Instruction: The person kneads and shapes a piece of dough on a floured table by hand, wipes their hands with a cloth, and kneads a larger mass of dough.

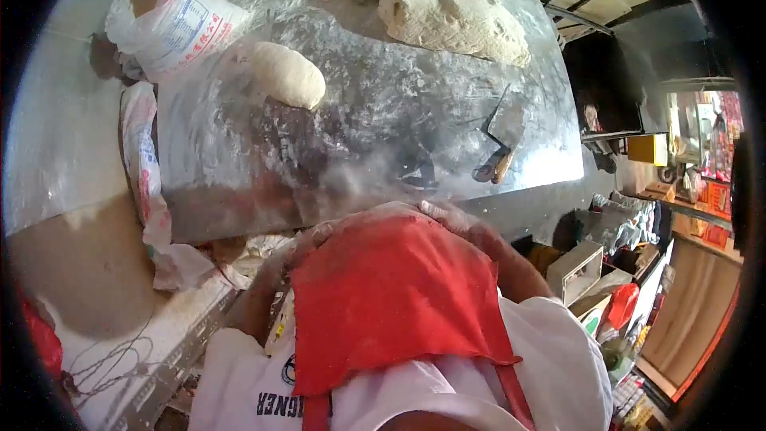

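My right hand (pixel 447 218), dusted with flour, is at the upper edge of my red apron (pixel 391 295), near the table's front edge. My left hand (pixel 319 233) is beside the apron's left upper edge, mostly hidden behind the cloth. The fingers of both hands are too hidden to read. Ahead lies a floury metal worktable (pixel 359 128) with a hazy patch of dust near its front. A smooth oval lump of dough (pixel 289 76) rests at its left. A flat-bladed scraper (pixel 507 121) lies to the right, its handle towards me.
Two large rough dough slabs (pixel 455 25) lie at the back of the table. An open flour sack (pixel 187 28) stands at the back left, with a crumpled plastic bag (pixel 148 183) along the left edge. Boxes (pixel 576 273) and shelves crowd the right side.
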Demonstrator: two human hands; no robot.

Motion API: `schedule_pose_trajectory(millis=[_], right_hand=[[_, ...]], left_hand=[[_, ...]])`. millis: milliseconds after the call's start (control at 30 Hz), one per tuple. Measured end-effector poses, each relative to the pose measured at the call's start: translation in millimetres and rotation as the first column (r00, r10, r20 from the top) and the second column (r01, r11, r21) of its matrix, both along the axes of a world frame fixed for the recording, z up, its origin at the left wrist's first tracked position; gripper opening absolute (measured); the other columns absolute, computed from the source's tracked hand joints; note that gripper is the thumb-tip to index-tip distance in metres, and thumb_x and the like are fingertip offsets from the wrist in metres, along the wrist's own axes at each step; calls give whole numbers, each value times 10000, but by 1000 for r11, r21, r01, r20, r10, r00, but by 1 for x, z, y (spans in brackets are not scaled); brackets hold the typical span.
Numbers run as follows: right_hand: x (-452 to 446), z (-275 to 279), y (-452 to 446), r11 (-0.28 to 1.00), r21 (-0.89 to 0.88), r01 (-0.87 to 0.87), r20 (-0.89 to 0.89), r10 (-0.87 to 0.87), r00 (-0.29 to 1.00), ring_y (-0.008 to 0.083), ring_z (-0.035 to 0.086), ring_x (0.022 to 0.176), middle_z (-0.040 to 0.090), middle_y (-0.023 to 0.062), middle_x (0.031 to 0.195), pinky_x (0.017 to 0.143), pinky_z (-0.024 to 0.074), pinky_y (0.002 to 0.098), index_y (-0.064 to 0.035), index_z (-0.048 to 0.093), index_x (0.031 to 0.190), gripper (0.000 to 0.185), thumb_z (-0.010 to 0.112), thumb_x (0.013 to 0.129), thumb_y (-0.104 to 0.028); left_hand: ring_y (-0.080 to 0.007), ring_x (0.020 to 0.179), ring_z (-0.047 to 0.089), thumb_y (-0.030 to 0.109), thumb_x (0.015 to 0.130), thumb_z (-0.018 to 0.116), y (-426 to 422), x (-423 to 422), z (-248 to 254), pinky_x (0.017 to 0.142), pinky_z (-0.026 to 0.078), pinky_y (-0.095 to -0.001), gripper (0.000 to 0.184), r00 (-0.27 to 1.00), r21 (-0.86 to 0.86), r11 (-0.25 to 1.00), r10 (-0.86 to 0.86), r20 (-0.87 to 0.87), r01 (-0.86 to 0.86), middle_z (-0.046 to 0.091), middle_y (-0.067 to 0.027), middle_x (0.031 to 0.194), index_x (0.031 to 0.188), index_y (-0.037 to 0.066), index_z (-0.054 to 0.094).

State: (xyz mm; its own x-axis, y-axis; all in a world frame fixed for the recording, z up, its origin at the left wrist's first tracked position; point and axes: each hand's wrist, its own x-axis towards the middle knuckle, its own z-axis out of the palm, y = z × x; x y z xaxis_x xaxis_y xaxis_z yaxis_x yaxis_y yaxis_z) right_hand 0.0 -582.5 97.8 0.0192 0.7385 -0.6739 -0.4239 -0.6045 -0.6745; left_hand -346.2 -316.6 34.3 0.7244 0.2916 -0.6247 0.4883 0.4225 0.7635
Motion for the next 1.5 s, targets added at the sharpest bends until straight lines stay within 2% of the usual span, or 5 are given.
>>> schedule_pose_trajectory(millis=[967, 1033, 1233, 1333, 1500], right_hand=[[33, -16, -21, 985, -111, 130, 824, 18, 566, 248, 652, 1067, 654, 150, 1200, 945, 517, 403, -38, 537, 1397, 516, 686, 959, -267], [56, -25, -51, 971, -58, 234, 881, -61, 469, 255, 649, 1068, 613, 166, 1226, 927, 532, 403, -43, 531, 1404, 516, 680, 961, -263], [97, -21, -72, 811, -162, 562, 915, -90, 393, 283, 622, 1127, 470, 208, 1359, 905, 547, 402, -14, 433, 1474, 624, 647, 977, -324], [110, -41, -66, 753, -139, 643, 900, -175, 399, 332, 573, 1214, 416, 235, 1437, 988, 500, 441, -10, 351, 1527, 748, 638, 966, -415], [137, -60, -58, 798, -224, 560, 952, 56, 301, 417, 496, 1285, 431, 265, 1425, 1061, 429, 475, 9, 322, 1525, 788, 674, 938, -381]], left_hand=[[-329, 1308, 533, 432, 951, 593, -10, 51, 8, 1106, 408, -489, 580, 944, 759, 572, -276, -181, 312, 594, -137, 1377, 1429, 108, 537], [-306, 1455, 369, 553, 890, 642, -8, 46, 25, 1176, 263, -588, 779, 798, 861, -114, -334, -502, 495, 433, -123, 1548, 1503, 113, 446], [-303, 1533, 199, 626, 810, 661, -37, 117, -14, 1218, 163, -590, 1014, 682, 846, 21, -602, -415, 533, 228, -102, 1657, 1590, 115, 262], [-294, 1539, 158, 496, 892, 605, -76, 226, -43, 1207, 216, -580, 848, 607, 718, -677, -504, -614, 164, 135, -40, 1684, 1606, 217, 240], [-299, 1514, 225, 466, 907, 626, -73, 318, -24, 1198, 210, -592, 732, 914, 966, -8, -323, -245, 257, 242, -64, 1651, 1554, 223, 384]])
